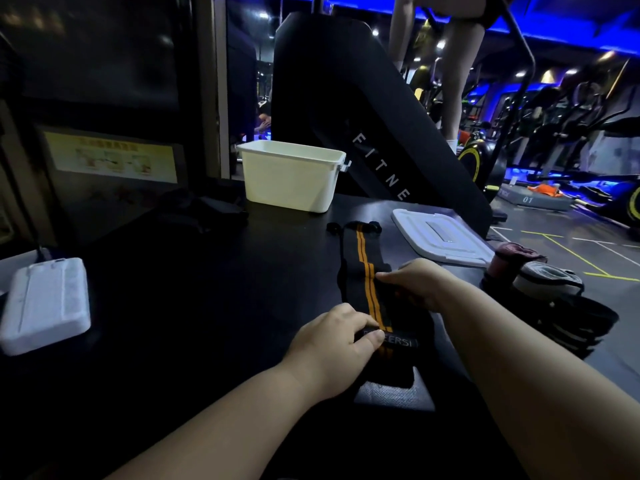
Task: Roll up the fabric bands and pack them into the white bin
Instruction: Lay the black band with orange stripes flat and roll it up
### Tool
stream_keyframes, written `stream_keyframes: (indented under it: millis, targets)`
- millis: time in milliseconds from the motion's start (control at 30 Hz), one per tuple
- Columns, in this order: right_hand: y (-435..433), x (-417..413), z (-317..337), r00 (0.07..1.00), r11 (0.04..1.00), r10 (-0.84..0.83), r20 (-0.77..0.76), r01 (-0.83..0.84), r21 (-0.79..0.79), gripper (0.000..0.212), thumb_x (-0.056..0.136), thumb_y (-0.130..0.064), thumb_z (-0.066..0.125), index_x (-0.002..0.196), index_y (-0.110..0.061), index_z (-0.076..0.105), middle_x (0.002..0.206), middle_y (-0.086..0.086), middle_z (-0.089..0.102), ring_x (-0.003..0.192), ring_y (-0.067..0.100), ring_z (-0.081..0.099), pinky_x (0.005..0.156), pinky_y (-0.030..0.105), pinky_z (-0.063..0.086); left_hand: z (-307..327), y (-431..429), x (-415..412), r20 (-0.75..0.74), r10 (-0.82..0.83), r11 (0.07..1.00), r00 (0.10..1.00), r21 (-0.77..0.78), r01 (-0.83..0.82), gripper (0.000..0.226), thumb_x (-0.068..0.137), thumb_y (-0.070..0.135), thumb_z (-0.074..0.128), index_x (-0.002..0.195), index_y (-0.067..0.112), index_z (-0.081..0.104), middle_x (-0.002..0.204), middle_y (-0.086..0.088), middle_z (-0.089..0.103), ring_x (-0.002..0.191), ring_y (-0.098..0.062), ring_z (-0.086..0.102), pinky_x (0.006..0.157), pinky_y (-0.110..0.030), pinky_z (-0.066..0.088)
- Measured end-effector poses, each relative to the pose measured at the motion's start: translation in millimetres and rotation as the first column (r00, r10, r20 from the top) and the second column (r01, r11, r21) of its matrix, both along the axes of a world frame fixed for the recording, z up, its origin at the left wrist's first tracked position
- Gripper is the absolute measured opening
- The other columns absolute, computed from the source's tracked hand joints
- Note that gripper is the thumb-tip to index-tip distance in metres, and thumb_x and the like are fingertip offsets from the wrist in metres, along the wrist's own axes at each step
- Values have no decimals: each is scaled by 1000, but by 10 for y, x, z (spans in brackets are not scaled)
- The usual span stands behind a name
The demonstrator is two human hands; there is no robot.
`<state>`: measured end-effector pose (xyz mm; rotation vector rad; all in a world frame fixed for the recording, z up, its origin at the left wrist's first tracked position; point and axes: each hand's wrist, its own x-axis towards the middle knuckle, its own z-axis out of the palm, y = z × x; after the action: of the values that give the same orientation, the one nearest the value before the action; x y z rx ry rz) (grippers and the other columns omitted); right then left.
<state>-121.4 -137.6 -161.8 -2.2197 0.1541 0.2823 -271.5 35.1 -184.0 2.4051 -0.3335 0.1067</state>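
Rolling step appears to be just starting: black band with orange stripes (363, 258) is lying flat and unrolled on the dark table (207, 271), long axis running from the person out toward the white bin (291, 178), far end stopping well short of it. Left hand (332, 341) is pinching the band by its printed label, fingers curled; right hand (422, 282) is gripping the band's right edge farther along, thumb on top. Next move likely calls for turning the near end over tightly, keeping the stripes aligned.
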Motion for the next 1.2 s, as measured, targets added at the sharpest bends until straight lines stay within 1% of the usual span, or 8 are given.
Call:
stream_keyframes:
  millis: [133, 333, 467, 600, 800, 900, 1067, 1200]
  targets:
    - [-1, 14, 0, 998, 997, 46, 38, -43, -57, 41, 78, -37, 80, 62, -12, 53, 59, 8, 51, 52, 22, 42, 56, 32, 35, 3, -18, -18, 16, -42, 999, 999, 2, 42, 31, 99, 43, 41, 129, 51, 45, 109, 15, 51, 112, -8, 48, 96, -30, 40]
    - [8, -20, 7, 994, 988, 62, 91, -49, -144, 39, 79, -39, 78, 64, -12, 55, 52, 2, 53, 45, 19, 46, 50, 25, 37, 13, -40, -21, 53, -23, 999, 998, 23, 22, 28, 98, 47, 43, 124, 46, 53, 111, 16, 52, 116, -7, 45, 98, -28, 38]
    - [8, -41, 15, 984, 974, 90, 152, -55, -220, 40, 82, -40, 76, 61, -12, 54, 51, 0, 55, 43, 16, 47, 47, 24, 36, -10, -45, -41, 57, -58, 989, 997, 141, 49, 57, 79, 67, 60, 130, 46, 45, 121, 18, 44, 121, -4, 38, 101, -26, 34]
    - [46, -45, 12, 969, 946, 105, 225, -28, -323, 42, 86, -40, 70, 60, -14, 49, 53, -1, 54, 46, 14, 47, 48, 26, 34, -15, -48, -1, 90, -51, 986, 995, 165, 36, 53, 81, 56, 65, 128, 45, 46, 120, 16, 45, 119, -8, 41, 98, -27, 36]
    - [92, 4, 4, 941, 883, 147, 305, 14, -469, 37, 88, -40, 66, 70, -11, 54, 74, 8, 60, 76, 27, 58, 62, 29, 36, 86, 47, 120, 23, -98, 982, 995, 165, 93, 44, 82, 55, 66, 122, 42, 56, 111, 14, 50, 116, -11, 39, 101, -33, 37]
    - [104, 51, 12, 946, 878, 177, 272, -27, -479, 36, 87, -43, 67, 79, -9, 60, 81, 11, 65, 80, 28, 62, 63, 29, 39, 117, 120, 163, 59, -93, 972, 994, 223, 78, 44, 82, 58, 64, 122, 42, 57, 116, 17, 46, 117, -9, 33, 104, -31, 29]
    - [115, 122, 33, 950, 878, 189, 248, -50, -477, 44, 79, -49, 74, 64, -14, 52, 66, 3, 57, 65, 19, 54, 56, 29, 38, 59, 146, 159, 88, -84, 989, 993, 126, 73, 42, 82, 57, 65, 118, 37, 61, 109, 15, 48, 113, -8, 38, 104, -33, 31]
    - [85, 148, 62, 974, 955, 136, 182, -80, -286, 45, 71, -46, 82, 61, -15, 52, 57, 2, 53, 50, 16, 47, 51, 26, 36, 29, 149, 145, 87, -92, 991, 992, 108, 83, 43, 82, 57, 65, 120, 37, 59, 110, 15, 47, 113, -6, 37, 102, -29, 28]
